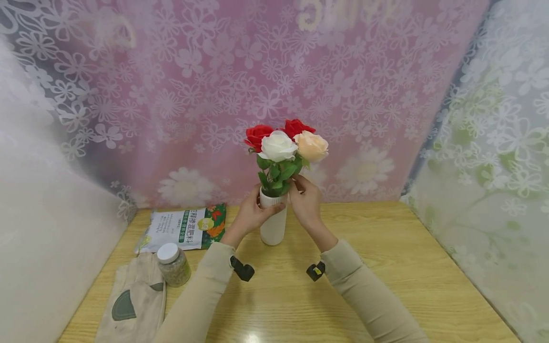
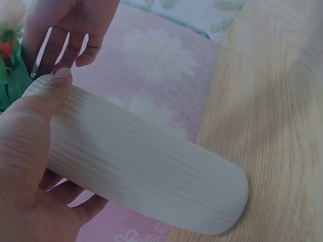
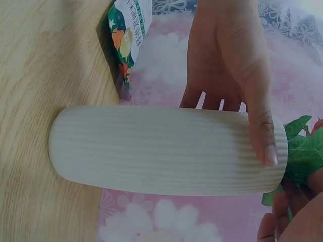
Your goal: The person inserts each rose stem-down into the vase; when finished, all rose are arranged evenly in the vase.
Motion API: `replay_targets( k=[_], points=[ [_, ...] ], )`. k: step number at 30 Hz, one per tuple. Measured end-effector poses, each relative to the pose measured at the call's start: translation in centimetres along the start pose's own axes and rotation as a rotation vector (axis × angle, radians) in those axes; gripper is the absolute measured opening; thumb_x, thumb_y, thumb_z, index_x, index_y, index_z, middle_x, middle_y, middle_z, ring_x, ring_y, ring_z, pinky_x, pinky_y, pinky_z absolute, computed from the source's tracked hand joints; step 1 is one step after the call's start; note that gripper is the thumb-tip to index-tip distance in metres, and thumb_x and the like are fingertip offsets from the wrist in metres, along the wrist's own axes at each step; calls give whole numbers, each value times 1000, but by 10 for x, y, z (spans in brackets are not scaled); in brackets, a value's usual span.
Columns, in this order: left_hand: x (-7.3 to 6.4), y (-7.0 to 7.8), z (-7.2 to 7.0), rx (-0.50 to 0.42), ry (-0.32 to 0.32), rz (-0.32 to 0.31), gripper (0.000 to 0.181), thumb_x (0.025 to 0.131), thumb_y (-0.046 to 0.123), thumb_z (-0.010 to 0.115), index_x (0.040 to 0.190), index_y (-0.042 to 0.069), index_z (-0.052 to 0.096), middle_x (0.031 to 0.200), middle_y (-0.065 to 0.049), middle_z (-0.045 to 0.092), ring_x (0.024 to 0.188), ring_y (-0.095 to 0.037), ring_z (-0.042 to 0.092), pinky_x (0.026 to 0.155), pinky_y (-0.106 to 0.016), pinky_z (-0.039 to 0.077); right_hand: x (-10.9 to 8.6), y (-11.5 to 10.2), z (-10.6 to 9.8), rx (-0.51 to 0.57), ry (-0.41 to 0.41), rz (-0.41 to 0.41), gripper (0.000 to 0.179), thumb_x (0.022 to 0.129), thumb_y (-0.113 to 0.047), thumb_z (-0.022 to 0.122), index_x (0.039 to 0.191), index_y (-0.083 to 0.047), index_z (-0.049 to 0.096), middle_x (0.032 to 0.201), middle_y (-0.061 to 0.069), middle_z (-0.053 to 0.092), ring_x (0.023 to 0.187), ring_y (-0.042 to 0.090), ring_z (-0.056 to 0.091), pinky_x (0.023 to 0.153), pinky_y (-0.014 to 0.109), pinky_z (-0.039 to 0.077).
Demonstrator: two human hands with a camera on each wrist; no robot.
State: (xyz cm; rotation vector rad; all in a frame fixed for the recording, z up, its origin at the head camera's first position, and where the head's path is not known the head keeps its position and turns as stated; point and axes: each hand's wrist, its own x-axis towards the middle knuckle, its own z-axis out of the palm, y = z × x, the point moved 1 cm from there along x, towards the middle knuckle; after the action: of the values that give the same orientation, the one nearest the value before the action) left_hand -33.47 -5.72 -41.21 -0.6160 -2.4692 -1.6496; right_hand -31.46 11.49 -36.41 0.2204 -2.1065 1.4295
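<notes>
A white ribbed vase stands upright on the table in the head view, and in both wrist views its ribbed side fills the middle. My left hand grips it near the rim, thumb across the front and fingers behind. Out of its mouth rise a white rose, a peach rose and two red roses above green leaves. Beside the rim on the right, my right hand pinches a rose stem under the peach bloom; the stem's lower end is hidden.
On the left of the wooden table lie a printed fertilizer bag, a white-lidded jar of small grains and a pair of beige gloves. Floral sheets enclose the back and sides.
</notes>
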Motion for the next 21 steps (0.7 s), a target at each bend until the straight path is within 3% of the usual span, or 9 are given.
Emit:
replay_targets(
  k=[8, 12, 15, 21],
  points=[
    [1, 0, 0, -27, 1, 16, 86, 92, 37, 83, 161, 18, 36, 149, -13, 58, 133, -35, 61, 105, -58, 55, 1, -2, 2, 134, 71, 12, 28, 107, -18, 62, 127, -6, 76, 109, 20, 79, 89, 33, 77, 70, 19, 56],
    [2, -1, 0, -27, 4, 19, 85, 92, 37, 83, 161, 19, 37, 148, -12, 58, 132, -34, 62, 104, -57, 56, 1, -1, 2, 57, 81, -19, 22, 101, -16, 67, 113, -4, 82, 101, 20, 78, 75, 28, 71, 61, 21, 52],
    [2, -1, 0, -29, 3, 20, 85, 92, 37, 83, 161, 19, 36, 148, -12, 58, 131, -34, 63, 102, -56, 57, 1, 1, 3, -35, 40, -33, 21, 97, -14, 69, 103, -1, 84, 95, 20, 71, 67, 23, 60, 58, 26, 45],
    [1, -1, 0, -28, -2, 22, 85, 92, 35, 83, 160, 17, 36, 147, -14, 58, 130, -34, 63, 102, -56, 57, -2, 7, 5, -86, -56, 52, 24, 91, -14, 70, 102, 3, 83, 100, 20, 67, 74, 20, 54, 61, 28, 43]
  ],
)
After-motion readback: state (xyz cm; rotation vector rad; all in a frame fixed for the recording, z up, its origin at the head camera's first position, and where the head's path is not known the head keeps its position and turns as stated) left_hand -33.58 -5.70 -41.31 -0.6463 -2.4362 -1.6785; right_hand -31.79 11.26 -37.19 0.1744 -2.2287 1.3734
